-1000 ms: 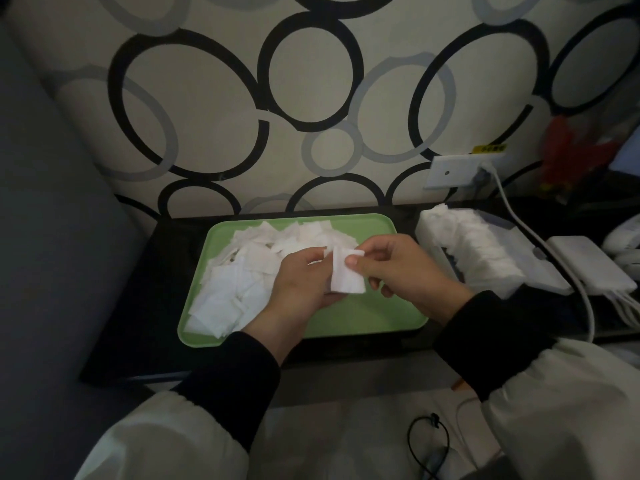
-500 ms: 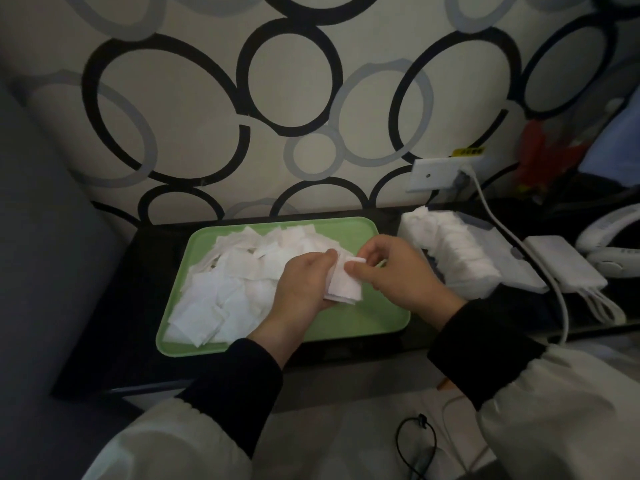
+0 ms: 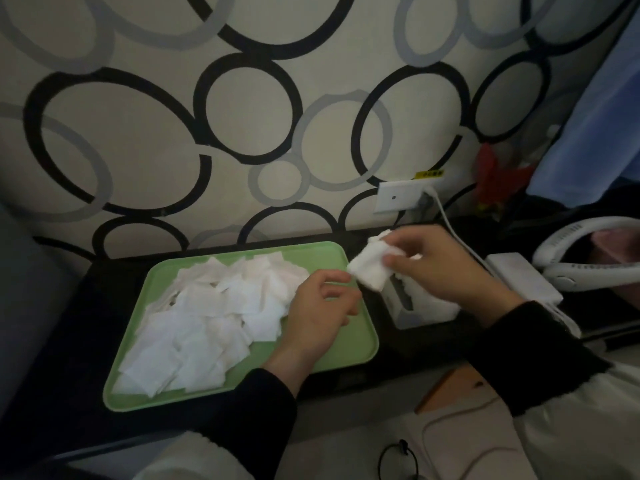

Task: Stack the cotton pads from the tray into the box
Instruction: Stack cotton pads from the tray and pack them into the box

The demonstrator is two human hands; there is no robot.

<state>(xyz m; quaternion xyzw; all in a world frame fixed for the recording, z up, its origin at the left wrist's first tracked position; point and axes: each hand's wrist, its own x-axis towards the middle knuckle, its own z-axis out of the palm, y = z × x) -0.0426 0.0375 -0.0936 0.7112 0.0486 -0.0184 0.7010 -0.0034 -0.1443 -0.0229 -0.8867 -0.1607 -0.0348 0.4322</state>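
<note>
A green tray [image 3: 346, 355] lies on the dark shelf with a loose heap of white square cotton pads [image 3: 214, 317] over its left and middle. My right hand [image 3: 436, 268] pinches a small bunch of cotton pads [image 3: 370, 270] just above the near end of the white box [image 3: 419, 308], which stands right of the tray and holds a row of pads. My left hand [image 3: 322, 306] hovers over the tray's right part, fingers loosely curled, holding nothing.
A wall socket [image 3: 398, 195] with a white cable sits behind the box. A white adapter block [image 3: 519, 278] and a white neck fan [image 3: 588, 258] lie to the right. The dark shelf [image 3: 69, 341] edge runs in front of the tray; a black cord loop [image 3: 398, 459] lies below.
My right hand has carried the bunch of pads from over the tray rightward to the box. My left hand has let go of them and stays over the tray.
</note>
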